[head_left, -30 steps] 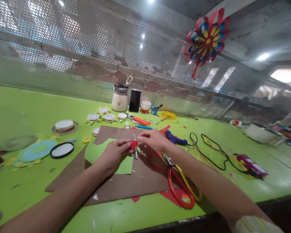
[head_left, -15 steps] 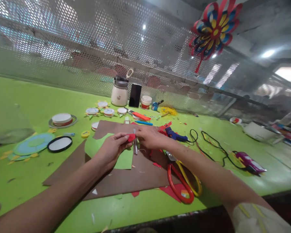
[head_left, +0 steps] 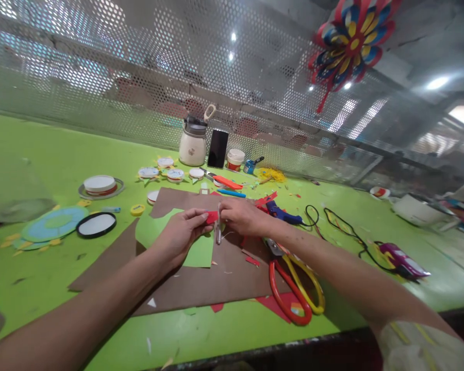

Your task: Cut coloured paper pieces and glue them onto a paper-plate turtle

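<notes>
— Red paper piece (head_left: 212, 217), where is it?

— It is pinched between the two hands, just above the brown card sheet (head_left: 201, 281) on the green surface (head_left: 62, 154).

— What does the left hand (head_left: 181, 234) do?

— Its fingers are closed on the left end of the red paper piece. Under it lies a green paper sheet (head_left: 154, 232).

— And the right hand (head_left: 242, 216)?

— It grips the other end of the red paper piece. It also holds a thin silver pen (head_left: 218, 232) that points down at the brown card sheet.

— What is close by?

— Big scissors (head_left: 294, 288) with one red and one yellow handle lie just beside the right arm. A blue glue gun (head_left: 282, 214) sits behind the right hand, with a black cord (head_left: 332, 226) running off to the right.

— And far back?

— A white jar (head_left: 192, 147), a black phone (head_left: 218, 148) and a small white cup (head_left: 235, 158) stand by the metal wall with holes (head_left: 119, 77). A paper flower (head_left: 351, 44) in red, blue and yellow hangs up high. On the left lie a white round lid (head_left: 99, 184) and a black ring (head_left: 96, 225).
</notes>
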Motion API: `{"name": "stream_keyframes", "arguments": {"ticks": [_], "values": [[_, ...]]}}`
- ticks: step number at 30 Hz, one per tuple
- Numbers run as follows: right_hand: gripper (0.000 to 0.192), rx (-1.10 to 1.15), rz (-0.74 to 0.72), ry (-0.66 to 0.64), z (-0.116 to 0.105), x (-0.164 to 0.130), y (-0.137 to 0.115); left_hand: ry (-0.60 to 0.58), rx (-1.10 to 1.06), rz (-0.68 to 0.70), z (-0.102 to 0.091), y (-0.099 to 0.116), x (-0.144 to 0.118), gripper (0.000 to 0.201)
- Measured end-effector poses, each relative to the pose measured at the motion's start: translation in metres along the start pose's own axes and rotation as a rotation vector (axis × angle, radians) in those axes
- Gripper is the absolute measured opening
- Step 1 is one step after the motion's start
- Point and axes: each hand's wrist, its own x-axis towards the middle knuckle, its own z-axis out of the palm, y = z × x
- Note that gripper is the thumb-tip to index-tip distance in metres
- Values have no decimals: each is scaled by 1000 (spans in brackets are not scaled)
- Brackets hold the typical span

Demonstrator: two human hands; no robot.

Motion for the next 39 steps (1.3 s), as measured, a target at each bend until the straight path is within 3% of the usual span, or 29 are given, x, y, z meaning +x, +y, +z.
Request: {"name": "stream_keyframes", "arguments": {"ticks": [7,13,20,27,39], "values": [[16,288,60,30,-11,0,0,-2,9,-3,-1,0,2,2],[4,699,293,138,-24,-11,-10,-9,17,9,-2,-1,0,2],[23,1146,554,296,-5,-14,-36,-20,107,9,2,-2,-1,5],[22,1249,680,515,12,-9,-34,-59,160,-28,3,-3,-2,12],[21,1307,652,487,14,-7,-35,-70,185,-45,7,0,-5,5]]}}
